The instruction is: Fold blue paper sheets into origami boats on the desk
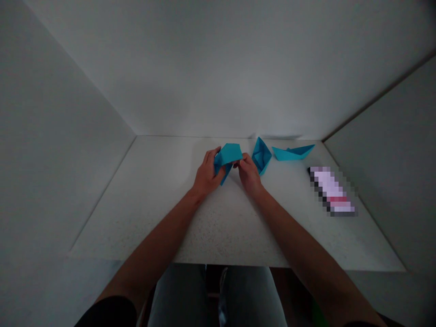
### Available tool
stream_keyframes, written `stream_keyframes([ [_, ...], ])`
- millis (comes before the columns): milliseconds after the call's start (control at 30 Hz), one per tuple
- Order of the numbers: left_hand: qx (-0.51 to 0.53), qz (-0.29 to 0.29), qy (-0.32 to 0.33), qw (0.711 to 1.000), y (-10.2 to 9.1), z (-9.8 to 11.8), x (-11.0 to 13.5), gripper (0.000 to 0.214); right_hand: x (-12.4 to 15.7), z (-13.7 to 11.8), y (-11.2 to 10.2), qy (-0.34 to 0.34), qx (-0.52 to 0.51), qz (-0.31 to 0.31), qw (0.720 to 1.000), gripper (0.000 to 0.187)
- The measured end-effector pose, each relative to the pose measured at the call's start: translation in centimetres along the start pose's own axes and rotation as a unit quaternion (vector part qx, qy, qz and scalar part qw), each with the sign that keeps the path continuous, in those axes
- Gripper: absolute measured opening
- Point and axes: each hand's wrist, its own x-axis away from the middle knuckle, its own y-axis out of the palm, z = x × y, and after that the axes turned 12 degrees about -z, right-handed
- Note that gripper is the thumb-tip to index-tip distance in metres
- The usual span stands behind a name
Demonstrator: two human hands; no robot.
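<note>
A folded piece of blue paper [229, 155] is held up just above the white table [163, 200] between both hands. My left hand [207, 173] pinches its left side, fingers closed on the paper. My right hand [250, 174] grips its right edge with closed fingers. Right of my hands stands a second folded blue paper shape [261, 155], upright and pointed. Further right lies a blue paper boat [293, 152] near the back wall.
A flat blurred-out object [332, 190] lies on the right part of the table. Grey walls close the table in at the left, back and right. My legs show below the near table edge.
</note>
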Motion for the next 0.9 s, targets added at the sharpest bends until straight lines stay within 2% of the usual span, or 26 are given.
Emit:
stream_keyframes([
  [100,0.005,0.019,0.006,1.000,0.1,-0.3,0.0,0.063,0.6,-1.3,0.3,-0.016,0.022,-0.076,0.997,0.052],
  [167,0.020,0.027,0.008,0.999,0.1,-0.5,-0.1,0.055,0.8,-2.0,0.5,-0.032,0.058,-0.100,0.993,0.051],
  [267,0.055,0.038,-0.008,0.998,0.0,-0.8,-0.4,0.047,0.8,-2.5,0.6,-0.059,0.169,-0.094,0.979,0.041],
  [367,0.107,0.050,-0.049,0.992,-0.1,-1.0,-0.4,0.048,0.7,-2.5,0.7,-0.091,0.302,-0.101,0.944,0.037],
  [533,0.200,0.055,-0.105,0.973,-0.2,-1.2,-0.5,0.052,0.9,-2.3,0.6,-0.074,0.461,-0.111,0.877,0.057],
  [600,0.206,0.059,-0.116,0.970,-0.3,-1.2,-0.6,0.054,0.9,-2.1,0.5,-0.061,0.500,-0.109,0.857,0.059],
  [700,0.207,0.070,-0.126,0.968,-0.5,-1.1,-0.6,0.057,0.9,-2.0,0.4,-0.061,0.537,-0.101,0.835,0.045],
  [767,0.209,0.075,-0.125,0.967,-0.5,-1.0,-0.6,0.057,0.7,-1.9,0.5,-0.069,0.548,-0.088,0.829,0.041],
  [900,0.202,0.072,-0.121,0.969,-0.4,-0.6,-0.6,0.054,0.5,-2.0,1.0,-0.055,0.552,-0.049,0.830,0.050],
])
